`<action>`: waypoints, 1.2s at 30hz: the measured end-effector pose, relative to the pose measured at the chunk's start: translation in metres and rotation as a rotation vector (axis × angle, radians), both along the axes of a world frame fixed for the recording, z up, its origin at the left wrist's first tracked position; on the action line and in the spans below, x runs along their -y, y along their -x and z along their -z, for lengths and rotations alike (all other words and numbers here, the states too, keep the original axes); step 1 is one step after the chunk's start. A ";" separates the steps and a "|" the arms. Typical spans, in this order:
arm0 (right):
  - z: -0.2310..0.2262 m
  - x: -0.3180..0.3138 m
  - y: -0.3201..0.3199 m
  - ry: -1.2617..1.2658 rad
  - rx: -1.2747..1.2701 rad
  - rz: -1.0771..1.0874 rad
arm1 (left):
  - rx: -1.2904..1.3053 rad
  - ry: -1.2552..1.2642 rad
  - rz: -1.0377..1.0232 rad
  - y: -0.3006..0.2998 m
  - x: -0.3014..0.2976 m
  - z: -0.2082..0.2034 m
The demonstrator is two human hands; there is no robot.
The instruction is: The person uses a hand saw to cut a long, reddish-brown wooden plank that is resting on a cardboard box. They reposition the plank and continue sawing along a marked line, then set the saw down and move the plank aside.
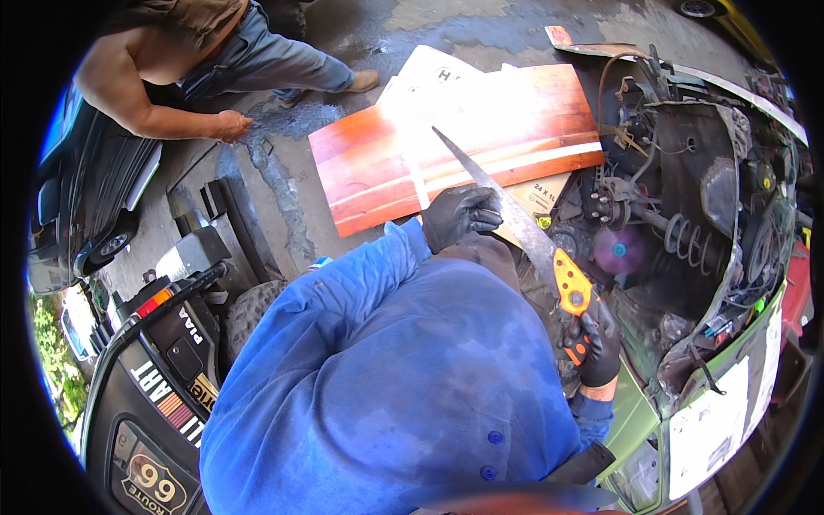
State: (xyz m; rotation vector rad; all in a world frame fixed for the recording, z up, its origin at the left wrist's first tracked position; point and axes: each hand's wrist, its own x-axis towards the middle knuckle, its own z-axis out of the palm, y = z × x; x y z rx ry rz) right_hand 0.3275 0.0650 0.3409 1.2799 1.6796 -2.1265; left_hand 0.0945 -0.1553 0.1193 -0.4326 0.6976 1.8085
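My right hand [598, 345] wears a black glove and is wrapped round the orange handle of a handsaw [570, 281]. The long, tapering blade points away to the far left, its tip over a reddish-brown wooden board [367, 180]. My left hand [459, 216], also in a black glove, is just left of the blade, by the board's near edge. Its fingers are curled closed; what they hold, if anything, cannot be made out. Strong glare whitens the middle of the board, which lies on pale cardboard [418, 72].
At the right is an opened vehicle front with a coil spring [684, 244] and a wheel hub [608, 206]. Another person [172, 77] stands at the far left beside a dark car [81, 197]. A black vehicle [163, 386] with a tail light is at the near left.
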 end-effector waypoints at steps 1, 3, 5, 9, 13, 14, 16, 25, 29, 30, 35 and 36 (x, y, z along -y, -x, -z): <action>0.001 -0.003 0.000 0.002 -0.012 -0.030 | -0.014 0.036 0.015 -0.003 0.000 0.005; 0.005 -0.010 0.000 0.024 0.006 -0.042 | -0.039 0.022 0.029 -0.008 0.000 0.016; 0.011 -0.020 0.001 0.050 0.002 -0.068 | -0.057 0.082 0.033 -0.015 0.000 0.025; 0.021 -0.040 0.003 0.119 -0.007 -0.156 | -0.101 0.181 0.009 -0.028 0.000 0.032; 0.033 -0.062 0.004 0.086 0.012 -0.307 | -0.113 0.265 -0.011 -0.037 0.000 0.031; 0.037 -0.068 0.004 0.070 0.020 -0.331 | -0.113 0.271 -0.025 -0.040 0.000 0.030; 0.043 -0.078 0.005 0.103 0.043 -0.340 | -0.130 0.348 -0.039 -0.046 -0.002 0.029; 0.039 -0.093 0.008 -0.001 -0.043 -0.572 | -0.099 0.334 -0.097 -0.047 -0.011 0.028; 0.033 -0.081 0.012 -0.136 -0.064 -0.597 | -0.054 0.362 -0.106 -0.035 -0.015 0.020; 0.032 -0.076 0.014 -0.164 -0.085 -0.594 | -0.036 0.338 -0.128 -0.033 -0.014 0.017; 0.027 -0.041 0.035 -0.215 -0.087 -0.669 | 0.043 0.305 -0.219 -0.023 0.020 0.006; 0.025 -0.033 0.040 -0.212 -0.072 -0.688 | 0.047 0.323 -0.221 -0.020 0.029 0.009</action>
